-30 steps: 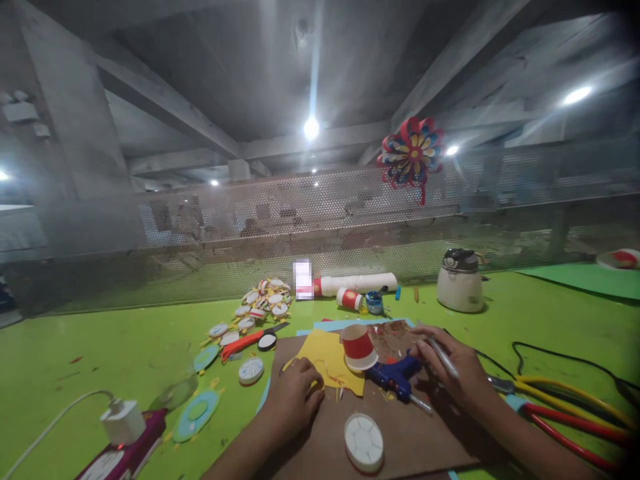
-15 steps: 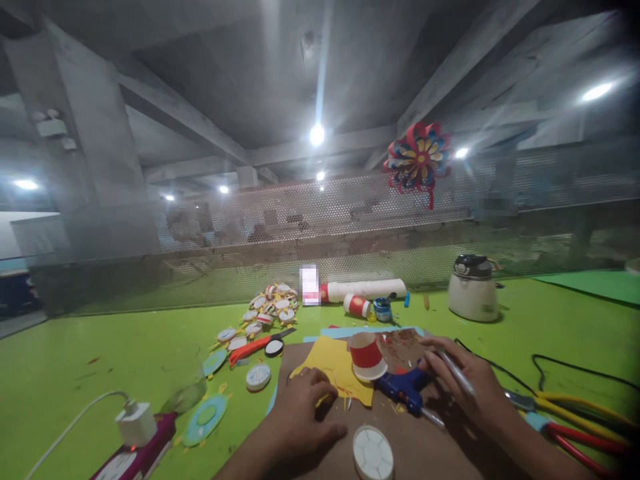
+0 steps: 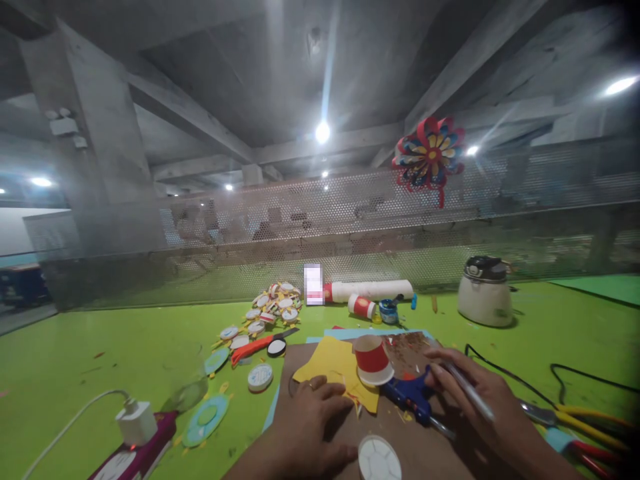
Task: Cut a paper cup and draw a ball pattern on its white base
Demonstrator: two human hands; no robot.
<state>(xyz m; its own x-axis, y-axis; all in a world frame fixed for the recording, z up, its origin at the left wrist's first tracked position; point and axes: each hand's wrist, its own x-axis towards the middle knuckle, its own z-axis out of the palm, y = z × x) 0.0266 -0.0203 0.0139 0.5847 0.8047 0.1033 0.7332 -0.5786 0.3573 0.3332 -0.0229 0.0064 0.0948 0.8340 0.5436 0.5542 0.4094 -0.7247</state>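
My left hand (image 3: 317,417) lies with its fingers spread, the fingertips on the lower edge of a yellow paper sheet (image 3: 327,363). Its thumb tip is by the rim of a white round piece (image 3: 380,460) marked with lines like a football. In my right hand (image 3: 483,393) is a silver pen (image 3: 470,390), slanting back over the palm. The fingertips of that hand are close to the handle of a blue glue gun (image 3: 413,397); whether they touch it I cannot tell. An upturned red and white paper cup (image 3: 373,360) stands between the yellow paper and the gun.
Brown board (image 3: 425,460) lies under the work. To the left are a heap of round pieces (image 3: 275,303), an orange-handled knife (image 3: 257,347) and a power strip (image 3: 150,453). Pliers (image 3: 545,413) lie at right, behind them a white pot-like container (image 3: 485,300). A mesh screen stands behind.
My left hand's fingers have straightened from a curl and lie flatter on the yellow paper. My right hand keeps the pen. The whole view has shifted slightly.
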